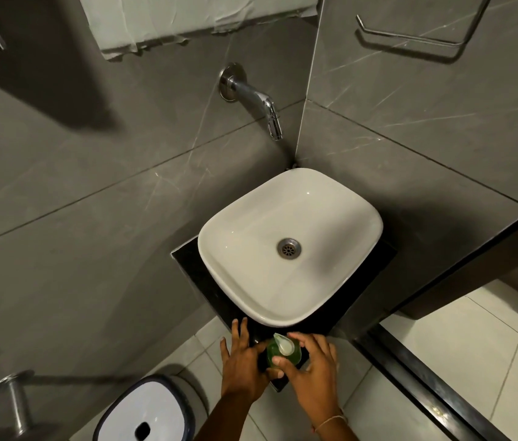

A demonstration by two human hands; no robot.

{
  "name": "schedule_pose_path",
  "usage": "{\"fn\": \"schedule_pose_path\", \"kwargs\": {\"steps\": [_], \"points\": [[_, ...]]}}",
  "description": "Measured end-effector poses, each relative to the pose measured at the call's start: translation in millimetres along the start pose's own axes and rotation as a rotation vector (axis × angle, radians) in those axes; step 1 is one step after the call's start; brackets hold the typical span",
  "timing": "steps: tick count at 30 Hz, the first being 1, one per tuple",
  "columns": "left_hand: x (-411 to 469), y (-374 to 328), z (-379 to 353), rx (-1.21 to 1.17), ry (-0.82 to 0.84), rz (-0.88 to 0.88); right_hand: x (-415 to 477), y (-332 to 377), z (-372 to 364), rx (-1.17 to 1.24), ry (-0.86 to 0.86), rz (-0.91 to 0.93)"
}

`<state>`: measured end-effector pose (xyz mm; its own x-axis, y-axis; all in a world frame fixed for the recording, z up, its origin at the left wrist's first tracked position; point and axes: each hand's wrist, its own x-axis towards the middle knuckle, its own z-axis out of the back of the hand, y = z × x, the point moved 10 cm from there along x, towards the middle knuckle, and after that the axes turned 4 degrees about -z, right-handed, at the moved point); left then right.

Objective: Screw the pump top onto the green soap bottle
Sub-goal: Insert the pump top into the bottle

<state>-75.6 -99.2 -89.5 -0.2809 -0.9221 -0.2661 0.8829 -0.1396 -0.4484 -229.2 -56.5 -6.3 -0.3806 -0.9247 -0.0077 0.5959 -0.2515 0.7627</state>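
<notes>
The green soap bottle (273, 354) stands on the front corner of the black counter (283, 384), just in front of the white basin. Its pale pump top (284, 344) sits on the bottle's neck, nozzle pointing toward the basin. My left hand (242, 364) is against the bottle's left side, fingers spread forward and thumb on the bottle. My right hand (310, 367) wraps the bottle's right side, thumb lying across the front below the pump top. Most of the bottle's body is hidden between the hands.
A white basin (241, 214) with a metal drain fills the counter. A chrome tap (252, 97) juts from the grey tiled wall above it. A white-lidded bin (143, 415) stands on the floor at lower left. A dark door frame (435, 386) runs along the right.
</notes>
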Motion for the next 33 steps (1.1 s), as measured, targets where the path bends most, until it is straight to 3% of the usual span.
{"fn": "schedule_pose_path", "kwargs": {"steps": [13,19,25,33], "points": [[-2.7,-5.1,5.5,0.021,-0.02,0.002,-3.0,-6.0,-3.5,-0.004,-0.097,-0.131],[-0.6,-2.8,1.1,0.013,-0.011,0.008,-0.2,3.6,-3.1,-0.097,0.041,0.056],[0.8,-0.9,-0.7,0.008,-0.013,0.019,3.7,2.7,-7.4,-0.155,0.121,0.122],[-1.7,-2.9,0.6,-0.001,-0.016,0.005,1.0,-9.4,-4.9,0.005,-0.024,-0.064]]}}
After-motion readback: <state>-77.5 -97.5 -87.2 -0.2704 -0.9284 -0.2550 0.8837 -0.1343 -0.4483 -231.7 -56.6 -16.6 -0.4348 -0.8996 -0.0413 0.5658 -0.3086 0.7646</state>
